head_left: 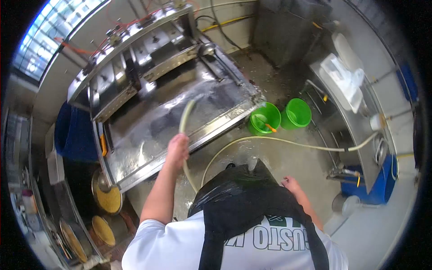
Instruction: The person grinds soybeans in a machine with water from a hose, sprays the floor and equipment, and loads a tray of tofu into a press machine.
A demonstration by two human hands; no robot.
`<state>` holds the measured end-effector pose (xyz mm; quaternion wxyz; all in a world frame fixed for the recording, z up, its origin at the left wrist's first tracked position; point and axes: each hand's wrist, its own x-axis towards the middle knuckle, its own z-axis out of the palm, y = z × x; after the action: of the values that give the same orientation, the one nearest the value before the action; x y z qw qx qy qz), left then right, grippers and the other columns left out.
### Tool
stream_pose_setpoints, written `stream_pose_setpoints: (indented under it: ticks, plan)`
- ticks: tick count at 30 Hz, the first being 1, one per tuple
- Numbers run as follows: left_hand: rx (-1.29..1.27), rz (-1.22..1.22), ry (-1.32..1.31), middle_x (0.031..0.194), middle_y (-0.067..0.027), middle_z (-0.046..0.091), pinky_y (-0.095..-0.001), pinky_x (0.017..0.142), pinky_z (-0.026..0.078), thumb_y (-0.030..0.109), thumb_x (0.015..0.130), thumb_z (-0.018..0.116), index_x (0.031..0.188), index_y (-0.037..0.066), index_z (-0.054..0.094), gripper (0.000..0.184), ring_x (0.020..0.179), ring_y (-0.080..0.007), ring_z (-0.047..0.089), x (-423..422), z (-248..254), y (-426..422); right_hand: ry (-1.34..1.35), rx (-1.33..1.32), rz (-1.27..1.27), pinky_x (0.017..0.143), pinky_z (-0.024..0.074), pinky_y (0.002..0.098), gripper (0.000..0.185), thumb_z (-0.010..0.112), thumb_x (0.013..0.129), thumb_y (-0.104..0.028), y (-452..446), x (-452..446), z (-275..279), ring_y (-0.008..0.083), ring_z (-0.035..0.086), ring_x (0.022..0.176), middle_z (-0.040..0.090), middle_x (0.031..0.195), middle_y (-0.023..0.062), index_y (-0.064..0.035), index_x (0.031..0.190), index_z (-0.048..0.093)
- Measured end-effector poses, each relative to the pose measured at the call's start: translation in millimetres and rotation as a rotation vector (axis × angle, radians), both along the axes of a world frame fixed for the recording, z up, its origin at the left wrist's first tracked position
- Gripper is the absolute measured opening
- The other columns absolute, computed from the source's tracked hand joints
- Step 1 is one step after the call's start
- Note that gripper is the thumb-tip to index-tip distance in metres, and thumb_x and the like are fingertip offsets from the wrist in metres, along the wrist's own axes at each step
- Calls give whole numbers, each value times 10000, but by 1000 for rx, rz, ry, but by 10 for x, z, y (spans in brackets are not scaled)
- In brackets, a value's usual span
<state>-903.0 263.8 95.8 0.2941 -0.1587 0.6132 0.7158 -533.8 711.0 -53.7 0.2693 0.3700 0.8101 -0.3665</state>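
Beside the black apron [245, 191] hung the right hand [292, 184]; whether its fingers were spread or closed could not be told. Ahead, the left hand [178, 148] had its fingers wrapped around the pale hose [185, 118], whose end projected beyond them over the metal counter [157, 118].

Pale yellow hose [184, 118], green buckets [297, 114], black apron [249, 198]

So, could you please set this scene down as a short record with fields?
Left hand: gripping a pale hose near its tip
Hose position: tip over the shiny metal worktop
Right hand: away from the hose, no object visible in it
Green buckets: two, side by side
Clothing: black apron over white shirt
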Motion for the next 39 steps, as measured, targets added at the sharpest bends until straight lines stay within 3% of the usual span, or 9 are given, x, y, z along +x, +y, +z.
stream_pose_setpoints:
  ticks: [7, 13, 18, 21, 26, 29, 33, 35, 39]
  plan:
    - [-308, 926, -12, 562, 48, 362, -284, 358, 249, 463, 1020, 526, 923, 104, 545, 372, 408, -97, 311, 505, -79, -1983, -58, -69, 277, 785, 566, 416, 440, 668, 935, -291, 472, -757, 139, 294, 714, 830, 729, 992, 200, 9, 1255, 633]
    - [-543, 1187, -155, 550, 68, 353, -291, 368, 227, 475, 1018, 512, 787, 169, 474, 385, 380, -106, 274, 1764, -67, -2439, -120, -93, 480, 684, 550, 396, 362, 672, 926, -242, 954, -1487, -174, 242, 698, 742, 726, 911, 180, 20, 1176, 655]
    - [-771, 731, -41, 625, 3, 515, -326, 384, 359, 466, 997, 581, 947, 110, 631, 363, 453, -123, 460, 2247, -126, -1416, 141, -148, 399, 668, 551, 370, 356, 663, 939, -254, 1051, -2099, -260, 232, 687, 729, 712, 895, 149, 16, 1171, 657]
    - [-823, 341, 75, 756, -41, 642, -344, 590, 503, 449, 976, 638, 1060, 67, 676, 393, 655, -157, 593, 2382, -268, -703, 277, -312, 390, 662, 543, 322, 355, 645, 968, -237, 825, -2440, -81, 204, 671, 781, 690, 1014, 88, -13, 1244, 636]
    - [-680, -109, 79, 942, -91, 727, -355, 812, 531, 420, 963, 669, 1094, 54, 724, 392, 875, -171, 650, 2473, 628, 534, 166, -702, 254, 681, 565, 349, 340, 626, 1003, -273, -91, -2836, 537, 198, 677, 809, 675, 1034, 83, -77, 1279, 588]
    - [-643, -113, 178, 843, -33, 689, -326, 728, 507, 381, 943, 711, 1053, 67, 734, 333, 803, -122, 604, 2624, 692, 674, -38, -1101, 5, 707, 588, 406, 212, 614, 1011, -282, -531, -3000, 612, 227, 683, 816, 684, 994, 56, -113, 1138, 600]
    - [-845, -45, 368, 885, -157, 698, -407, 758, 523, 350, 961, 667, 1022, 54, 717, 307, 833, -295, 670, 2686, 648, 546, 26, -1152, 129, 712, 589, 404, 224, 589, 1025, -253, -972, -3005, 1053, 225, 681, 810, 675, 977, 58, -88, 1177, 590]
    - [-1152, 251, 479, 932, -223, 670, -464, 802, 507, 321, 991, 604, 985, 25, 681, 305, 899, -428, 634, 2678, 494, 355, 45, -1157, 178, 702, 588, 380, 234, 589, 1027, -250, -1068, -2992, 1184, 219, 678, 792, 667, 993, 66, -80, 1188, 589]
    - [-1483, 772, 572, 934, -227, 641, -528, 810, 475, 271, 996, 566, 941, 13, 633, 272, 911, -449, 596, 2756, 456, -479, 137, -1026, 333, 647, 577, 326, 276, 606, 1022, -270, -1134, -3011, 1267, 189, 663, 752, 643, 1012, 72, -59, 1199, 593]
